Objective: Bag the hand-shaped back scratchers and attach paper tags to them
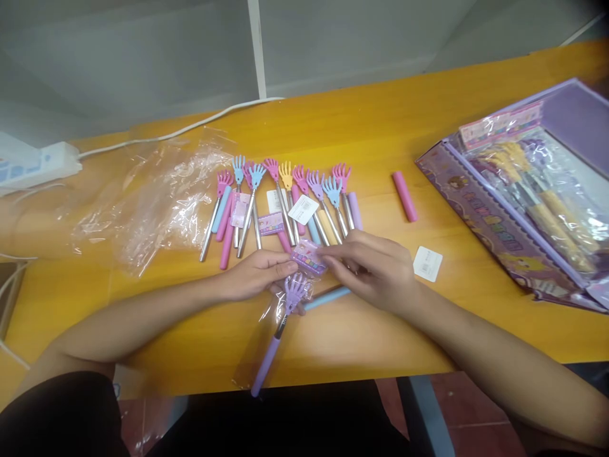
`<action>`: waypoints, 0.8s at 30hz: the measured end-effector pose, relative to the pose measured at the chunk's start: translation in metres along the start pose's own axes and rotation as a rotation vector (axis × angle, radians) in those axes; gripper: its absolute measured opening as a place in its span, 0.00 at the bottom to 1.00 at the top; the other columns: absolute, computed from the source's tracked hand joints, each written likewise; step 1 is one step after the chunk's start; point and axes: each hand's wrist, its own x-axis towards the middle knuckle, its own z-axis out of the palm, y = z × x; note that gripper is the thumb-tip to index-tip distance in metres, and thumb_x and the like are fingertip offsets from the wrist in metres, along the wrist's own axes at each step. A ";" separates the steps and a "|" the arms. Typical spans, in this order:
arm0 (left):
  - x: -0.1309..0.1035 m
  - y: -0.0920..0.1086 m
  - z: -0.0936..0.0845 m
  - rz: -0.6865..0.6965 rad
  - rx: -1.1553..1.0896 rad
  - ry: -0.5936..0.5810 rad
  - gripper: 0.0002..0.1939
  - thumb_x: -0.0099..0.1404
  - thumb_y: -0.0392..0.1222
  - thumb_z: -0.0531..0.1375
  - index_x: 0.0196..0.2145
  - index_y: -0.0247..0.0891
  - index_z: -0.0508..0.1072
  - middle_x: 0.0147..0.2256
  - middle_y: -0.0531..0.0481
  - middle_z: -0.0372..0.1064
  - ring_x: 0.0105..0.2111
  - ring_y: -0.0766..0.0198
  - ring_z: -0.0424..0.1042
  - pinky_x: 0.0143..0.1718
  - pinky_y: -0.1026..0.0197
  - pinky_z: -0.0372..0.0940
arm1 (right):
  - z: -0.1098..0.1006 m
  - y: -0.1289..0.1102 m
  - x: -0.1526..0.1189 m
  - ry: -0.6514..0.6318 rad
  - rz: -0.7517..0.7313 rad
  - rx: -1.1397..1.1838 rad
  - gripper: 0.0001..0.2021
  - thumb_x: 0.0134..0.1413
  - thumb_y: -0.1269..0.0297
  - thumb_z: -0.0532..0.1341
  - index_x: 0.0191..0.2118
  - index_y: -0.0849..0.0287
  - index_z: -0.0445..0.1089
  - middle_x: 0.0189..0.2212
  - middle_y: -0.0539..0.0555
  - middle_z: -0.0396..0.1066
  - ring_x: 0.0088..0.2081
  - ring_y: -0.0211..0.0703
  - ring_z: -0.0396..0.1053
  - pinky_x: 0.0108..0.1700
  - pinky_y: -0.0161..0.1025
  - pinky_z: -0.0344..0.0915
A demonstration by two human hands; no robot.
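A purple back scratcher (268, 365) in a clear plastic bag, hand-shaped end up, hangs over the table's front edge. My left hand (266, 274) is closed on the top of this bag, its thumb beside a pink-and-purple printed card (309, 256). My right hand (375, 270) pinches the card's right side. Behind my hands, several back scratchers with metal rods lie in a row, among them a light blue one (245, 219) and a yellow one (286, 174). Loose coloured handle tubes and white tags (303, 209) lie among them.
Crumpled clear plastic bags (166, 209) lie at the left, near a white power strip (40, 166) and cable. A pink tube (404, 197) and a white tag (427, 263) rest on the right. Beyond them, an open purple box (495, 216) holds bagged scratchers.
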 end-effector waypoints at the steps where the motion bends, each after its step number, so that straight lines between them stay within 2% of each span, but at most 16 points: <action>1: 0.000 0.000 0.000 0.004 -0.003 -0.004 0.25 0.78 0.55 0.63 0.60 0.31 0.77 0.43 0.35 0.85 0.35 0.57 0.87 0.36 0.60 0.80 | 0.000 0.000 -0.001 -0.010 -0.018 -0.022 0.08 0.67 0.76 0.66 0.48 0.60 0.78 0.25 0.47 0.65 0.24 0.35 0.61 0.26 0.36 0.58; 7: 0.001 -0.003 -0.001 0.045 -0.014 0.015 0.23 0.78 0.53 0.63 0.60 0.32 0.77 0.49 0.32 0.83 0.37 0.57 0.87 0.42 0.58 0.81 | 0.002 0.002 -0.003 -0.045 -0.062 -0.052 0.08 0.68 0.76 0.65 0.50 0.62 0.78 0.27 0.49 0.68 0.25 0.36 0.62 0.26 0.36 0.58; 12: 0.001 -0.003 -0.001 0.064 -0.040 -0.020 0.22 0.79 0.52 0.62 0.60 0.33 0.78 0.53 0.31 0.81 0.38 0.56 0.87 0.39 0.59 0.81 | 0.003 0.002 -0.003 -0.063 -0.051 -0.030 0.09 0.69 0.76 0.65 0.50 0.62 0.78 0.27 0.49 0.69 0.25 0.35 0.63 0.26 0.36 0.58; 21: 0.001 -0.004 0.000 0.076 -0.042 -0.019 0.21 0.78 0.51 0.63 0.57 0.32 0.80 0.52 0.32 0.82 0.39 0.56 0.87 0.46 0.54 0.82 | 0.003 0.000 -0.005 -0.074 -0.042 0.052 0.11 0.70 0.75 0.64 0.53 0.59 0.77 0.27 0.49 0.69 0.25 0.36 0.64 0.26 0.35 0.59; 24: 0.000 -0.002 0.001 0.073 -0.037 -0.013 0.22 0.77 0.53 0.63 0.56 0.31 0.81 0.51 0.32 0.82 0.38 0.56 0.87 0.44 0.54 0.82 | 0.003 -0.001 -0.005 -0.077 -0.050 0.033 0.09 0.69 0.75 0.65 0.52 0.61 0.77 0.27 0.49 0.69 0.25 0.35 0.64 0.26 0.35 0.58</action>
